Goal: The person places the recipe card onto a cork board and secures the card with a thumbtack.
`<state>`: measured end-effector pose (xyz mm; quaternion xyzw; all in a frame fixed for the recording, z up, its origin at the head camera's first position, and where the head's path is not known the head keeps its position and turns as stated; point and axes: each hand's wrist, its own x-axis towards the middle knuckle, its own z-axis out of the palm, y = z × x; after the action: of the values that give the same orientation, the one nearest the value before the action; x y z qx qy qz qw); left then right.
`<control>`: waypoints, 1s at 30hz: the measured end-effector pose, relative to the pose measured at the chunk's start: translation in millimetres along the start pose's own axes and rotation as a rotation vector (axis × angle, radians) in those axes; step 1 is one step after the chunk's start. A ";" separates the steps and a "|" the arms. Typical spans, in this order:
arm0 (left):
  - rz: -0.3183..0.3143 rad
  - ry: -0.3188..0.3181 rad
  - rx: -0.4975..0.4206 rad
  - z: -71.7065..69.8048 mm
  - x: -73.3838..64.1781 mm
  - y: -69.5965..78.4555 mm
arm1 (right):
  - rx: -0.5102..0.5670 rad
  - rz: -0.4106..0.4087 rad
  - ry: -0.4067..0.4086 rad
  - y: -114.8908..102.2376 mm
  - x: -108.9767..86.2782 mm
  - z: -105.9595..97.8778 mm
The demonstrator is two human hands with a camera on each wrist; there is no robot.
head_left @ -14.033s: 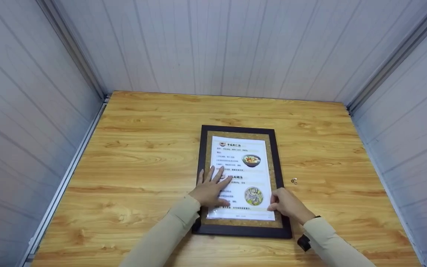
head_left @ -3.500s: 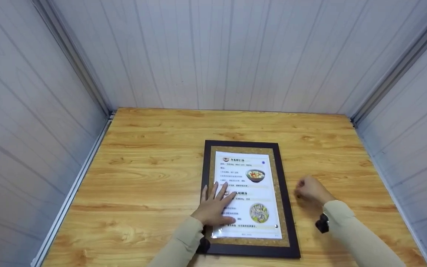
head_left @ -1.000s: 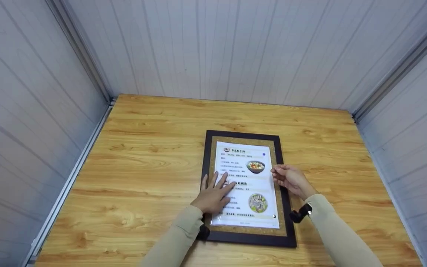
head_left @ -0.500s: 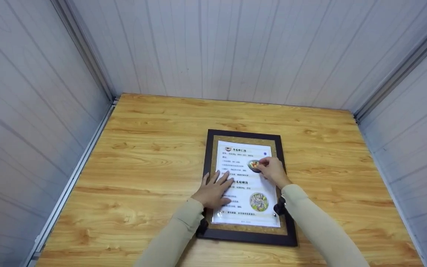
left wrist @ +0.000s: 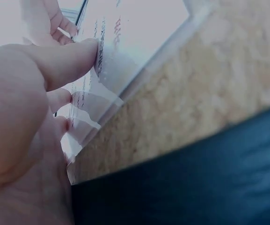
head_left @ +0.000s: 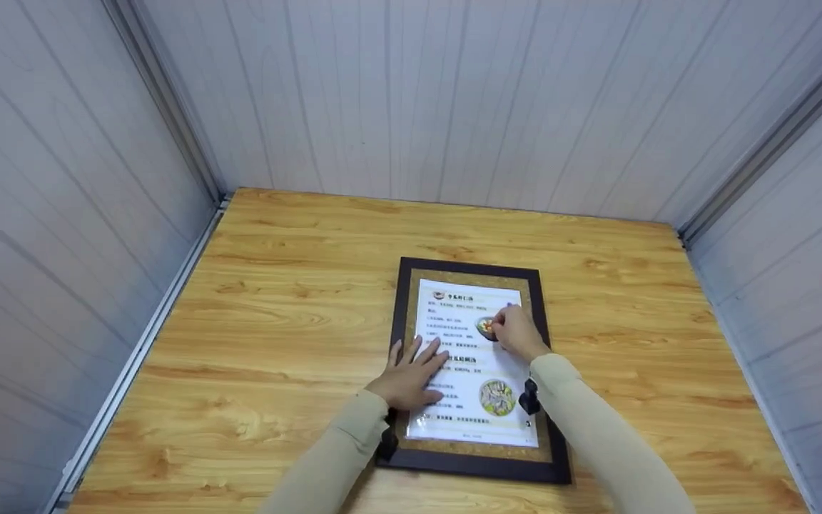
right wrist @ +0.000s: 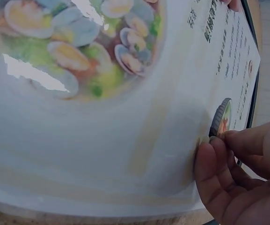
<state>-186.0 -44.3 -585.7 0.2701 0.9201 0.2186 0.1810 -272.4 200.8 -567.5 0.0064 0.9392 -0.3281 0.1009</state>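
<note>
A laminated recipe sheet point(head_left: 454, 421) with two food pictures lies on a cork board point(head_left: 472, 448) with a dark frame point(head_left: 472, 465). My left hand point(head_left: 405, 380) rests spread on the sheet's left half, and its thumb point(left wrist: 74, 63) lies against the plastic in the left wrist view. Over the upper bowl picture, my right hand point(head_left: 521, 334) pinches a small thumbtack point(right wrist: 212, 138), mostly hidden by the fingertips. A blue thumbtack point(head_left: 510, 305) shows at the sheet's upper right, partly behind that hand. Near the lower right corner sits a dark, shiny thumbtack point(head_left: 528, 424).
The framed board lies on a wood-grain table point(head_left: 275, 321). Pale panel walls point(head_left: 411, 100) rise at the back and on both sides. A small dark device point(head_left: 529, 397) is strapped at the right wrist, above the sheet's right edge.
Since 14 seconds ago, two thumbtacks have appeared on the sheet and the small bits on the table are gone. My right hand has moved from the table onto the upper picture; the left stays put.
</note>
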 end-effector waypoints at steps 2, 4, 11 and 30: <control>-0.006 0.008 -0.006 2.1 -2.6 -0.4 | 0.034 0.023 -0.025 -1.0 -4.2 1.0; -0.014 0.011 -0.006 4.4 -5.1 -0.7 | 0.092 0.046 -0.036 -0.7 -8.3 3.3; -0.020 0.033 -0.011 4.1 -4.9 -0.2 | 0.196 0.053 -0.021 5.2 -21.4 6.7; 0.019 0.068 0.011 4.6 1.6 -1.5 | 0.479 -0.063 -0.284 -0.1 -67.7 16.2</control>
<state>-185.8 -43.0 -590.6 0.2725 0.9242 0.2241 0.1461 -203.1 194.3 -566.7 -0.0452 0.8111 -0.5412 0.2170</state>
